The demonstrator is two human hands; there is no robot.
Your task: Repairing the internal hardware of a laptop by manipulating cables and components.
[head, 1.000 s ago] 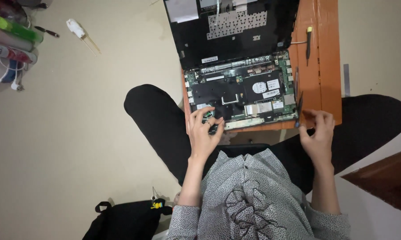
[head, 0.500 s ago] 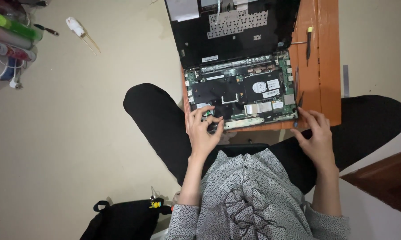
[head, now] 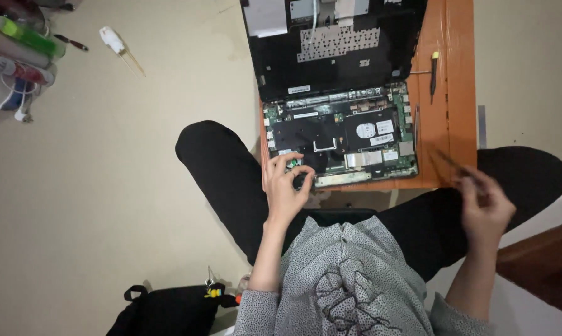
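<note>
An opened laptop [head: 340,137] lies on a low orange wooden table [head: 455,81], its green circuit board and black parts bared, the detached black cover [head: 330,43] lying above it. My left hand [head: 285,185] rests at the laptop's lower left corner, fingers pinched on a small dark part there. My right hand [head: 483,202] is off the table's lower right corner, over my knee, gripping a thin dark tool [head: 449,160] that points up and left; it is blurred.
A yellow-handled screwdriver [head: 434,71] lies on the table's right side. Bottles and tubes [head: 16,46] and a white item [head: 114,40] sit on the beige floor at upper left. A black bag [head: 169,311] lies by my left elbow. My crossed legs flank the table.
My right hand has left the laptop's right edge and moved right and down, lifting the thin tool with it. My left hand has stayed at the lower left corner.
</note>
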